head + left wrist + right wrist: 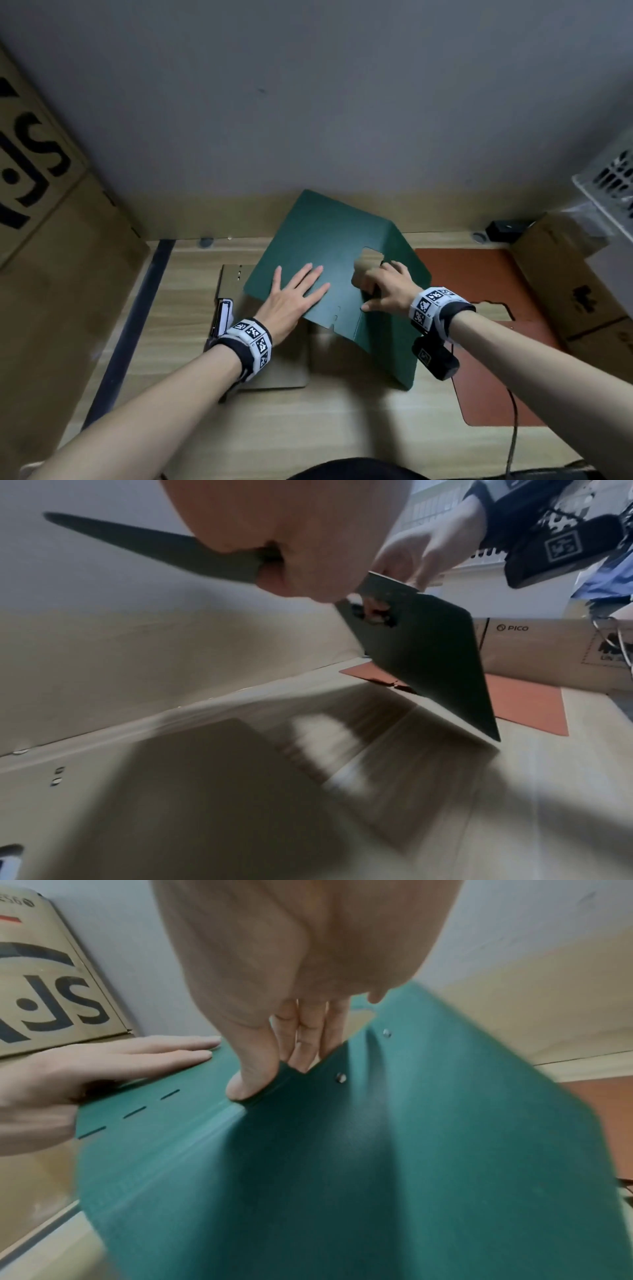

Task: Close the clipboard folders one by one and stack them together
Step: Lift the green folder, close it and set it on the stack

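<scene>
Tenting over a tan folder (pixel 274 377) — green folder (pixel 318 240), left fingers (pixel 310 274) spread, right fingers (pixel 371 277) pinching its fold, orange folder (pixel 479 274) beside.

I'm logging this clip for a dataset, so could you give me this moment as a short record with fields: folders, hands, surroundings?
green folder: half open, tented above the table, spine uppermost
left hand: flat, fingers straight, pressing on the green folder's left cover
right hand: pinching the green folder at its spine fold
tan folder: lying on the table, partly under the green one
brown folder: lying flat at the right
table: light wood
cardboard boxes: at left and right
</scene>
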Motion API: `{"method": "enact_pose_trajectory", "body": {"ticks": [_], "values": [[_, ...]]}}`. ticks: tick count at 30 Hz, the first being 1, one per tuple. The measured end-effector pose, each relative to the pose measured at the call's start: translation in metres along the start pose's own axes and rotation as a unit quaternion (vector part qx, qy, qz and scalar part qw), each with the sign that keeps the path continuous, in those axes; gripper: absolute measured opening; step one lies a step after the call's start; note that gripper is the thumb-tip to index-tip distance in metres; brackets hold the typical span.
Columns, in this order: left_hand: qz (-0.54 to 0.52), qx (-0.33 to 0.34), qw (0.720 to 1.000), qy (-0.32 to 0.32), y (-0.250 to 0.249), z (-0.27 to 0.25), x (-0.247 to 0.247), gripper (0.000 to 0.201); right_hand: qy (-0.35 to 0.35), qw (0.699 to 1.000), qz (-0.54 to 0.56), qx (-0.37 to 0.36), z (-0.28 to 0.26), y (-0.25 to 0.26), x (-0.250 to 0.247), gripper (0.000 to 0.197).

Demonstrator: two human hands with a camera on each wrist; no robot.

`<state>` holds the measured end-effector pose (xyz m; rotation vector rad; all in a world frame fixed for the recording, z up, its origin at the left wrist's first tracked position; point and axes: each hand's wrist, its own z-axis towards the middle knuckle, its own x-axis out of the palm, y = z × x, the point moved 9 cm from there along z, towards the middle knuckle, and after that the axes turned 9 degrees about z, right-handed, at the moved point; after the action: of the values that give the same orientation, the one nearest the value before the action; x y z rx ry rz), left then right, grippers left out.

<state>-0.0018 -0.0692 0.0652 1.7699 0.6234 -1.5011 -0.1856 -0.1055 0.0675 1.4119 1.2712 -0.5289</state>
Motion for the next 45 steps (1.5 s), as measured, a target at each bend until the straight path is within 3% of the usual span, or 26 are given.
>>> {"method": "enact_pose_trajectory", "body": {"ticks": [3,7,9,12,14,17,19,22,25,27,31,32,34,36,40,43,45], "values": [[-0.038,-0.064,0.995,0.072,-0.006,0.003,0.001,0.102,-0.009,0.999,0.035,-0.001,-0.012,-0.005,-0.003,0.062],[-0.114,-0.126,0.971,0.165,-0.015,0.010,0.010,0.086,0.054,0.993,0.105,-0.014,-0.029,-0.010,0.016,0.090],[-0.149,-0.138,0.958,0.203,-0.023,0.016,0.008,0.080,0.065,0.995,0.071,-0.040,-0.037,-0.011,0.021,0.087],[-0.173,-0.139,0.952,0.213,-0.028,0.028,-0.002,0.077,0.005,0.997,0.034,-0.068,-0.043,-0.015,0.005,0.057],[-0.184,-0.137,0.955,0.189,-0.024,0.039,-0.017,0.075,-0.062,0.994,0.019,-0.088,-0.047,-0.016,-0.016,0.039],[-0.163,-0.133,0.972,0.104,-0.010,0.058,-0.064,0.065,-0.191,0.977,0.000,-0.092,-0.054,-0.017,-0.066,0.027],[-0.117,-0.132,0.984,0.033,0.004,0.070,-0.104,0.049,-0.281,0.954,-0.008,-0.104,-0.058,-0.014,-0.107,0.019],[-0.065,-0.166,0.981,-0.073,0.033,0.078,-0.153,0.016,-0.335,0.936,-0.037,-0.102,-0.057,-0.014,-0.156,0.015],[-0.038,-0.214,0.967,-0.133,0.061,0.074,-0.178,0.044,-0.335,0.937,-0.032,-0.095,-0.050,-0.020,-0.182,0.015],[-0.071,-0.253,0.955,-0.137,0.078,0.066,-0.179,0.057,-0.305,0.949,-0.024,-0.081,-0.045,-0.023,-0.186,0.017],[-0.258,-0.342,0.898,-0.102,0.098,0.047,-0.137,0.060,-0.232,0.972,0.008,-0.027,-0.035,-0.029,-0.172,0.016],[-0.327,-0.354,0.870,-0.102,0.099,0.042,-0.123,0.061,-0.215,0.976,0.022,-0.013,-0.031,-0.032,-0.165,0.015],[-0.487,-0.372,0.784,-0.094,0.094,0.031,-0.086,0.060,-0.182,0.982,0.054,0.013,-0.024,-0.041,-0.149,0.014],[-0.589,-0.378,0.712,-0.054,0.076,0.020,-0.048,0.048,-0.162,0.981,0.094,0.043,-0.018,-0.053,-0.136,0.018],[-0.627,-0.381,0.680,-0.007,0.041,-0.007,0.003,0.023,-0.152,0.976,0.138,0.078,-0.010,-0.068,-0.114,0.032],[-0.633,-0.407,0.658,-0.030,0.032,-0.022,0.025,0.012,-0.174,0.974,0.132,0.067,-0.004,-0.071,-0.097,0.011],[-0.636,-0.427,0.640,-0.059,0.035,-0.027,0.035,0.011,-0.213,0.966,0.138,0.051,-0.002,-0.073,-0.087,0.015]]}}
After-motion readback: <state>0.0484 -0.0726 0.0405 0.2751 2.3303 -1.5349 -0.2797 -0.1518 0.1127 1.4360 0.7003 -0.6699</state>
